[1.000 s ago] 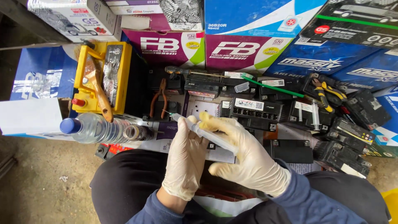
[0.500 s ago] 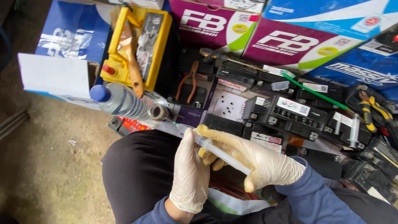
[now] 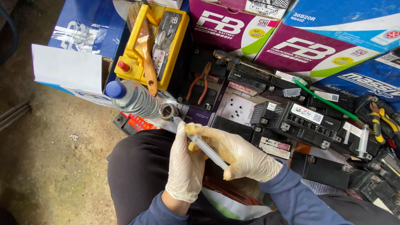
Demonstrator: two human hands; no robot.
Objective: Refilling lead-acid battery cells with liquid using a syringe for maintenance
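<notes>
- Left hand [image 3: 186, 166]: gloved in a pale latex glove, fingers curled shut around the front part of a clear syringe [image 3: 207, 148], gripping near the tip end.
- Right hand [image 3: 241, 156]: gloved likewise, fingers wrapped around the rear part of the syringe barrel, thumb pointing left along it.
- Syringe position: held in both hands above the person's lap, at near centre of the scene. It lies slanted, tip toward far left, plunger end toward near right. The tip sits just beside the open mouth of a small round container [image 3: 168, 111].
- Plastic bottle [image 3: 132, 98]: clear, blue cap, lying on its side just left of the small container, cap pointing left.
- Yellow battery [image 3: 152, 43]: at far left, resting beside a blue carton [image 3: 83, 31]. A wooden-handled paintbrush [image 3: 143, 46] lies across its top.
- Pliers [image 3: 199, 83]: orange handles, lying on dark batteries to the right of the yellow battery.
- Black batteries [image 3: 304, 121]: a cluster fills the right half of the scene; a green rod [image 3: 329, 104] lies slanted across them.
- Second syringe [image 3: 363, 141]: lies on the batteries at far right, well apart from both hands.
- Purple-and-white cartons [image 3: 266, 37]: stand along the far edge.
- Floor [image 3: 50, 166]: bare concrete at left.
</notes>
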